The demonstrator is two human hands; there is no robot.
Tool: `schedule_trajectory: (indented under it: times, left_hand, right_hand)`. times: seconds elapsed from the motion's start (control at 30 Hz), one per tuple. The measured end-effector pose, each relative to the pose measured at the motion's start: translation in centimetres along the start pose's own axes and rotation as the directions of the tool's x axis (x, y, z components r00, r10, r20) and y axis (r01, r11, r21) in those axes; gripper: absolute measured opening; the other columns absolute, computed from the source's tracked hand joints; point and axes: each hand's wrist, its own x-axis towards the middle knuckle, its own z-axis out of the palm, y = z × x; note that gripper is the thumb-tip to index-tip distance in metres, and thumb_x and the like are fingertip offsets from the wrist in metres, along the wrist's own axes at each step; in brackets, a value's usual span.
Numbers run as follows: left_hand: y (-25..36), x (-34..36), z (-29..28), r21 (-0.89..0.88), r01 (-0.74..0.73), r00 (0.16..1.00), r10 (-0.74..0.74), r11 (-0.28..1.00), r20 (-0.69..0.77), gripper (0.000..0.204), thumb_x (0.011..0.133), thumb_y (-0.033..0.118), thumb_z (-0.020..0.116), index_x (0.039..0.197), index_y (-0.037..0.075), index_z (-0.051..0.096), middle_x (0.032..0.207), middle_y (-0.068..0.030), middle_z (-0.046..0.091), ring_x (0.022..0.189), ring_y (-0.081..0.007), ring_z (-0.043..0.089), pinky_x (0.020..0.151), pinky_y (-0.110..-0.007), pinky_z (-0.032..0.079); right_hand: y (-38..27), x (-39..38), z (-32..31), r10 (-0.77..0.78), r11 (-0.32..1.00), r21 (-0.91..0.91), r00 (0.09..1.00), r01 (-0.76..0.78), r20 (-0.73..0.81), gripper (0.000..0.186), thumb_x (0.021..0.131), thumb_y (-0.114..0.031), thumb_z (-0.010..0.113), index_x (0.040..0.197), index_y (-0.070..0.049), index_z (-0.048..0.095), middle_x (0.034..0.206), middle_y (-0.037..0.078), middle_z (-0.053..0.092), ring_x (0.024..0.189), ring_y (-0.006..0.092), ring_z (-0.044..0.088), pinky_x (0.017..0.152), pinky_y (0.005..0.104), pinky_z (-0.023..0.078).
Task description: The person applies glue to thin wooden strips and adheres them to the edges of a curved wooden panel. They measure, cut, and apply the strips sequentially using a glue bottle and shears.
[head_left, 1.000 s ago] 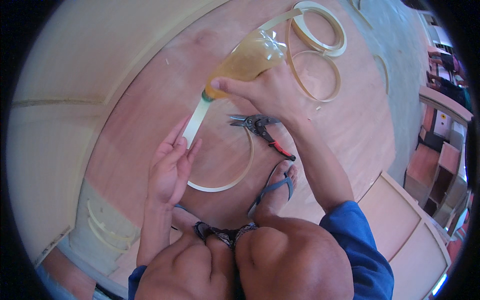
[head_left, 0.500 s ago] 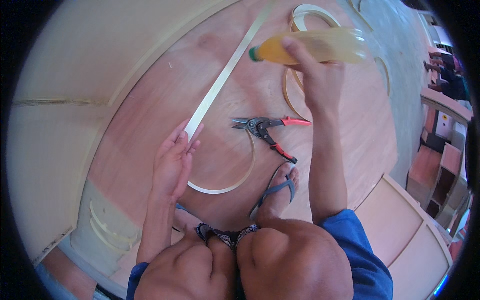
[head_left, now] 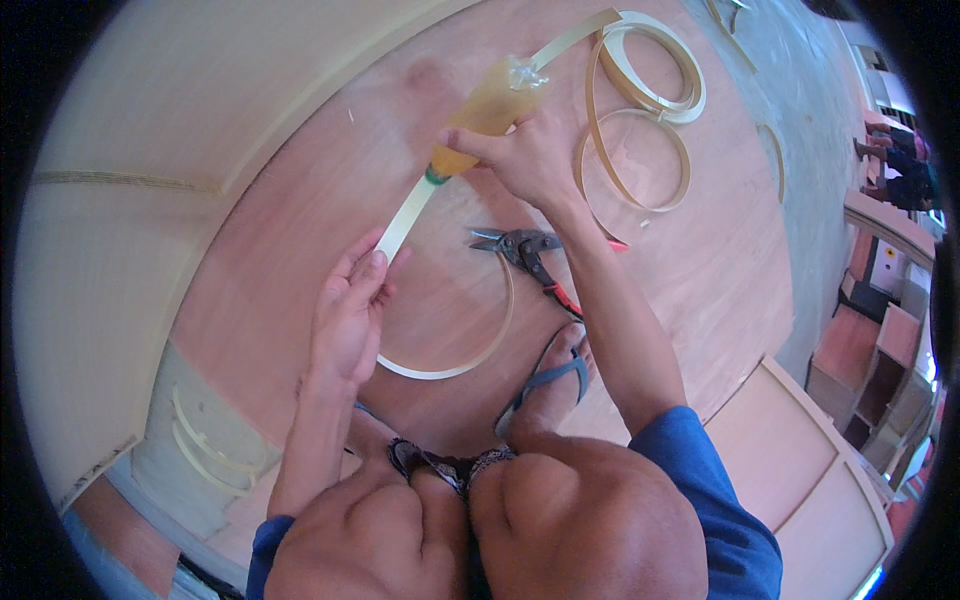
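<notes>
Between the thumb and fingers of my left hand point(head_left: 350, 305) is a long pale edging strip point(head_left: 405, 217), its free end curling down toward my foot. My right hand point(head_left: 525, 155) grips a clear plastic bottle point(head_left: 490, 108) of yellow-amber liquid, tilted with its green cap point(head_left: 434, 175) pointing down at the strip. The cap is over or against the strip's face; I cannot tell if it touches. Beyond the bottle the strip runs on to a coil point(head_left: 690, 95) of the same edging. Tin snips point(head_left: 520, 250) with red-and-black handles lie on the board, partly behind my right forearm.
A large reddish plywood board point(head_left: 290, 260) lies under everything. On the left stands a pale panel point(head_left: 110, 270). My sandalled foot point(head_left: 555, 375) rests beside the snips. Strip offcuts point(head_left: 205, 450) lie at the lower left. Wooden cabinets point(head_left: 855, 345) and people point(head_left: 905, 160) are at the far right.
My right hand has brought the bottle left and down over the strip, turning its cap end downward. The left hand keeps its hold and has shifted only slightly.
</notes>
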Motion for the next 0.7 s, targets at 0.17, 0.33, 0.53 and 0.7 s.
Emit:
schedule_trajectory:
  times: [0.17, 0.33, 0.53, 0.7]
  left_hand:
    - [-0.4, 0.4, -0.2, -0.018, 0.007, 1.0, -0.007, 1.0, -0.01, 0.04, 0.114, 0.017, 0.057, 0.151, 0.004, 0.057, 0.144, -0.0074, 0.068, 0.137, -0.0181, 0.063, 0.094, -0.028, 0.048]
    - [-0.5, 0.5, -0.4, -0.019, 0.001, 1.0, -0.001, 1.0, -0.011, 0.038, 0.115, 0.019, 0.056, 0.149, 0.003, 0.059, 0.143, -0.0058, 0.069, 0.136, -0.0177, 0.064, 0.093, -0.027, 0.048]
    - [-0.5, 0.6, -0.5, -0.063, 0.014, 0.999, -0.016, 0.998, -0.037, 0.04, 0.114, 0.02, 0.06, 0.148, 0.001, 0.059, 0.141, -0.0075, 0.069, 0.131, -0.0163, 0.065, 0.094, -0.028, 0.045]
    - [-0.3, 0.4, -0.6, -0.025, 0.017, 0.996, -0.019, 1.0, -0.084, 0.04, 0.114, 0.019, 0.059, 0.15, 0.001, 0.058, 0.138, -0.0057, 0.069, 0.133, -0.018, 0.065, 0.092, -0.027, 0.047]
  right_hand:
    - [-1.0, -2.8, 0.3, 0.039, 0.976, 0.207, 0.985, -0.074, 0.17, 0.044, 0.084, -0.034, 0.091, 0.109, 0.0, 0.079, 0.095, 0.012, 0.082, 0.085, 0.023, 0.079, 0.074, 0.0371, 0.063]
    - [-0.2, -0.9, -0.3, -0.201, 0.979, -0.017, 0.979, 0.201, 0.02, 0.042, 0.083, -0.031, 0.091, 0.107, 0.0, 0.078, 0.095, 0.011, 0.08, 0.081, 0.024, 0.077, 0.074, 0.0375, 0.061]
    - [0.4, -1.1, -0.5, -0.161, 0.987, 0.024, 0.967, 0.159, 0.195, 0.045, 0.084, -0.032, 0.092, 0.113, -0.001, 0.076, 0.108, 0.012, 0.079, 0.085, 0.0199, 0.076, 0.073, 0.0347, 0.061]
    - [-0.7, -1.2, -3.7, -0.044, 0.944, 0.328, 0.998, 0.025, 0.049, 0.048, 0.086, -0.031, 0.092, 0.118, 0.001, 0.073, 0.108, 0.012, 0.079, 0.089, 0.0216, 0.078, 0.076, 0.0352, 0.064]
